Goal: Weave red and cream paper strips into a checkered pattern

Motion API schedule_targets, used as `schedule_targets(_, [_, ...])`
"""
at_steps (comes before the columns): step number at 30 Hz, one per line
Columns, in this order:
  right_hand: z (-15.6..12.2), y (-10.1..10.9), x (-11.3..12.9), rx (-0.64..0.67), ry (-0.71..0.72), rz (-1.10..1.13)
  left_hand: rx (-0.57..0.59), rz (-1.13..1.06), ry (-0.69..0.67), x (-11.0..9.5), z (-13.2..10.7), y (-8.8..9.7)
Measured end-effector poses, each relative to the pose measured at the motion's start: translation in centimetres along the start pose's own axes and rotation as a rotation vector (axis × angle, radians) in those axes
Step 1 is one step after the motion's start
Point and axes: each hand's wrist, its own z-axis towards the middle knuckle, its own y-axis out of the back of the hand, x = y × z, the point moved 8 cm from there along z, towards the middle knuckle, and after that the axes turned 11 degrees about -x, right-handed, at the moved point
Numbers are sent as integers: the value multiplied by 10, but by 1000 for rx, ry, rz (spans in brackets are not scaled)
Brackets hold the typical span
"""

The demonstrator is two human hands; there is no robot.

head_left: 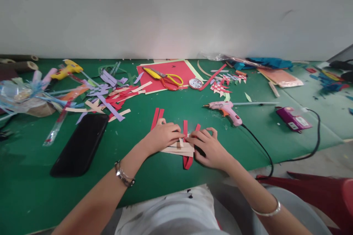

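Red paper strips (pixel 185 126) stand upright across several cream paper strips (pixel 180 149), forming a small woven piece on the green table (pixel 132 187). My left hand (pixel 161 137) lies over the left part of it, fingers bent and closed on the strips near the middle. From the other side, my right hand (pixel 211 149) has its fingertips on the right ends of the strips, thumb below and fingers curled. A red strip loops under the lower edge of the cream ones. My palms hide part of the weave.
A black phone (pixel 79 145) lies left. A pink glue gun (pixel 227 111) with its cable and a purple box (pixel 293 118) are to the right. Behind are yellow-handled scissors (pixel 162 76) on red paper (pixel 149 85), loose strips (pixel 121 97) and a yellow glue gun (pixel 67 69).
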Motion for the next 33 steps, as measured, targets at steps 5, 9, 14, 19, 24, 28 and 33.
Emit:
schedule_targets(5, [0, -1, -1, 4, 7, -11, -15, 52, -55, -4, -1, 4])
schedule_targets(9, [-1, -1, -1, -3, 21, -20, 1, 74, -71, -7, 0, 4])
schedule_targets(14, [-2, -1, -1, -1, 21, -25, 4, 95, -82, -7, 0, 3])
schedule_targets(19, [-1, -1, -1, 3, 16, -28, 3, 98, -70, -4, -1, 3])
schedule_targets(24, [-1, -1, 0, -9, 23, -33, 2, 79, -69, -5, -2, 3])
schedule_targets(28, [-2, -1, 2, 6, 44, -67, -11, 72, -56, -4, -2, 3])
schedule_targets(33, [-1, -1, 3, 19, 54, -98, -38, 60, -61, -3, -3, 3])
